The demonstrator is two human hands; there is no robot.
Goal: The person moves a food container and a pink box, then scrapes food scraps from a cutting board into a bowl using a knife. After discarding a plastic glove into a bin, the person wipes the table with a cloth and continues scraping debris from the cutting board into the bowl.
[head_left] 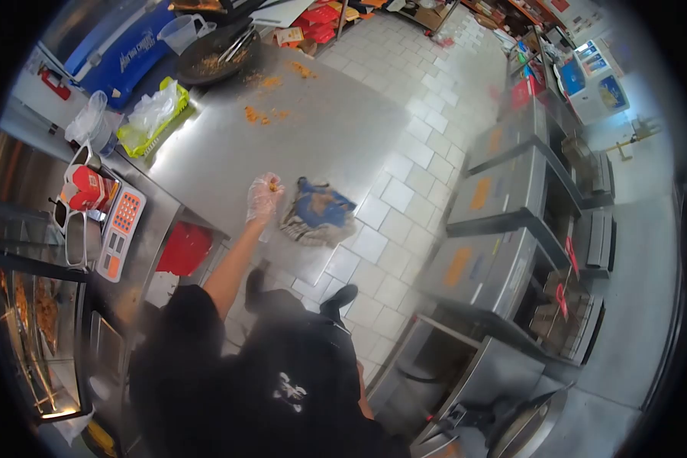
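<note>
My left hand (266, 197), in a clear plastic glove, is over the near part of the steel table (343, 114). Its fingers are closed on a small orange food scrap (273, 185). Just right of the hand lies a crumpled blue and grey cloth (318, 212), at the table's edge. Orange crumbs (256, 115) are scattered farther up the tabletop, near a dark pan (210, 65) with tongs and food bits in it. Only a strip of my right forearm shows beside the black shirt; my right hand is hidden.
A lime-green basket (177, 108) with plastic bags and a blue box (122, 57) stand at upper left. Left of me are a scale (122, 221) and a glass food case (42, 343). Steel equipment (485, 267) lines the right side, across the tiled floor (397, 195).
</note>
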